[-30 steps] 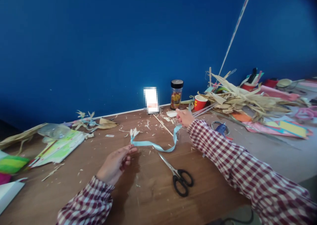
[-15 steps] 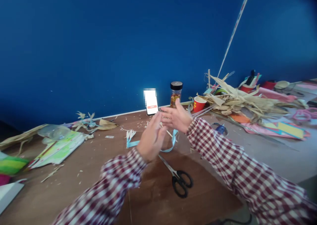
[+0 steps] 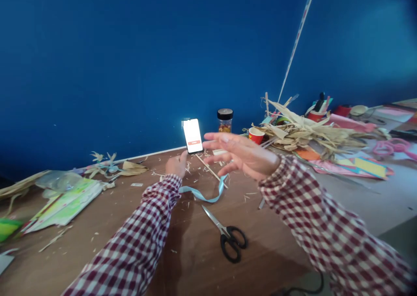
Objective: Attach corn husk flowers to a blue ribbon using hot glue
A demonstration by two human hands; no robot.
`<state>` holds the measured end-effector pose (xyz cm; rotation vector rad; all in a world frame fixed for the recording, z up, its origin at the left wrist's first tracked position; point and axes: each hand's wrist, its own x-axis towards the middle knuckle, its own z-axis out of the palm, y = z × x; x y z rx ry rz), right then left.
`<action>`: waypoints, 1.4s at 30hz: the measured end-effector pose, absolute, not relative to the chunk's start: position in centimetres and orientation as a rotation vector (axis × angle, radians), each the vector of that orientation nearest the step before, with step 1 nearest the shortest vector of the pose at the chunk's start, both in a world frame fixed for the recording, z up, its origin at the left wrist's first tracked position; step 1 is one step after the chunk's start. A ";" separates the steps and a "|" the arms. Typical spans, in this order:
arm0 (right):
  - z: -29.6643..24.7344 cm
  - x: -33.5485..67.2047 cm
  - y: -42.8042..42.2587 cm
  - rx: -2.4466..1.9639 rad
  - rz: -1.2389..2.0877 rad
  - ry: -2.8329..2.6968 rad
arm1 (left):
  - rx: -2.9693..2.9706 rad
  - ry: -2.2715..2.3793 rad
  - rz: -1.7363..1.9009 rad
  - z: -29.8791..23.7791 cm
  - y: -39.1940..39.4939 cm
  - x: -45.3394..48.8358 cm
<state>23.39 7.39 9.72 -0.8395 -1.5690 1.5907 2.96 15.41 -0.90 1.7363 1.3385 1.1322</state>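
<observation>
My left hand (image 3: 177,164) is low over the table, its thumb raised close to the lower left corner of a lit phone (image 3: 193,135). The phone leans against the blue wall. The other fingers of this hand are mostly hidden, and what they hold, if anything, does not show. My right hand (image 3: 243,154) is in the air with its fingers spread and nothing in it, in front of a black-lidded jar (image 3: 225,121). A light blue ribbon (image 3: 208,200) curls out from beside my left wrist. Nearer to me lie black-handled scissors (image 3: 228,235), blades slightly apart, and a thin stick (image 3: 208,167) lies behind the ribbon.
Dried corn husks (image 3: 293,128) are heaped on the right, near a red paper cup (image 3: 256,135) and coloured paper (image 3: 368,166). Pink scissors (image 3: 395,147) lie farther right. On the left are a green-and-white sheet (image 3: 67,200), clear plastic (image 3: 60,181) and small husk flowers (image 3: 104,163). Shreds litter the brown table (image 3: 124,235).
My hands have moved apart. The left has gone forward and left towards the phone, over the ribbon's white-tipped end; the right has come closer to me, fingers still spread. The view has shifted slightly right.
</observation>
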 end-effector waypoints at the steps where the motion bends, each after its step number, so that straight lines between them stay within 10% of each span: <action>1: 10.1 24.3 8.0 -0.888 1.446 -1.673 | 1.687 1.468 1.164 -0.8 15.9 2.2; 9: 6.1 27.0 14.2 -1.661 0.384 -1.993 | 1.522 1.618 1.058 1.3 17.6 -0.5; 21: 1.5 17.1 15.2 -1.377 0.700 -2.186 | 1.436 1.219 0.839 2.3 14.6 2.0; 28: 2.1 22.1 16.5 -1.528 0.726 -2.232 | 1.896 1.796 0.612 2.9 14.3 -4.3; 33: 3.7 28.4 17.1 -1.785 0.528 -2.218 | 2.309 2.493 0.704 2.4 12.2 -8.4; 42: 5.9 34.3 17.0 -1.891 -0.236 -2.309 | 2.517 2.238 0.700 -1.1 9.1 -9.6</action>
